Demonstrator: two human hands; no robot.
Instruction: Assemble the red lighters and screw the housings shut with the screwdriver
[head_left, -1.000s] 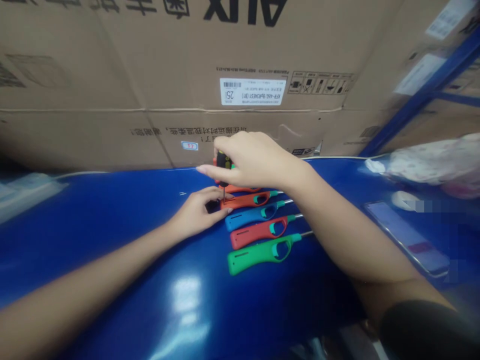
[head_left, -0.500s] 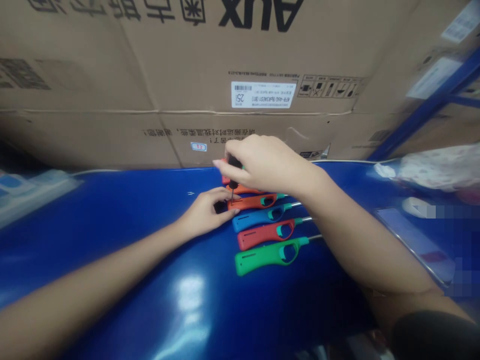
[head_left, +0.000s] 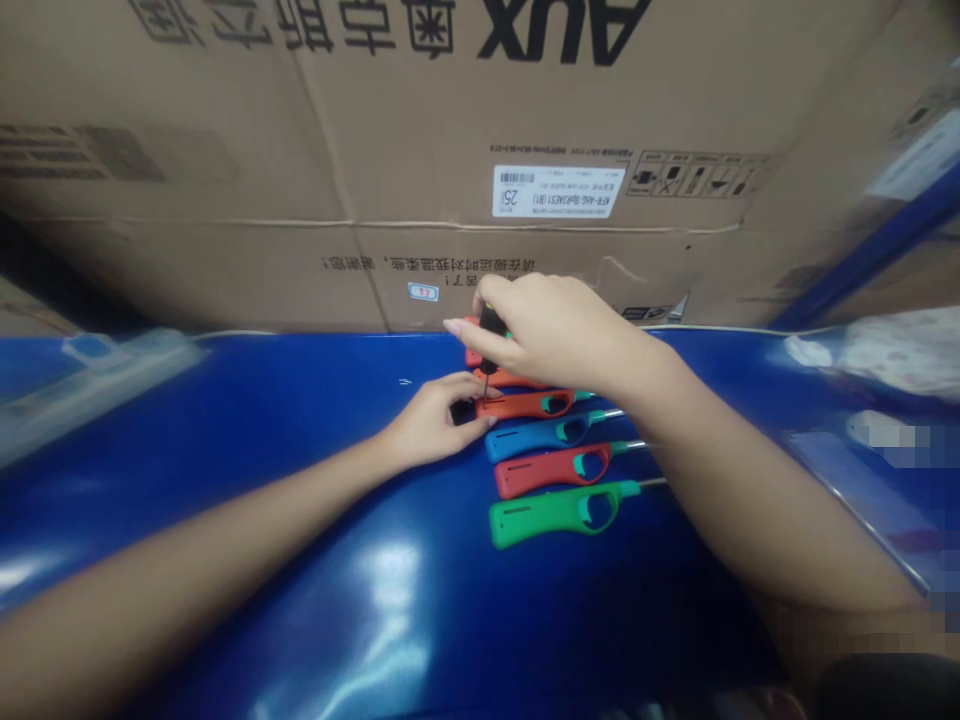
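Observation:
Several long-nosed lighters lie in a column on the blue table. Nearest is a green one (head_left: 555, 513), then a red one (head_left: 551, 470), a blue one (head_left: 532, 435) and an orange one (head_left: 525, 405). Another orange and a red lighter lie beyond, partly covered by my right hand. My right hand (head_left: 551, 325) is closed round a black-handled screwdriver (head_left: 489, 366), held upright with its tip at the butt of the nearer orange lighter. My left hand (head_left: 435, 420) grips that butt between thumb and fingers from the left.
A large cardboard box (head_left: 420, 130) stands behind the blue table (head_left: 300, 590). Plastic packaging (head_left: 97, 385) lies at the left. A phone (head_left: 862, 500), a white object (head_left: 885, 430) and a patterned cloth bag (head_left: 904, 350) are at the right, near a blue post (head_left: 862, 255).
The whole view has shifted, so everything appears a little further right. Both hands and the screwdriver stay in the same position on the orange lighter.

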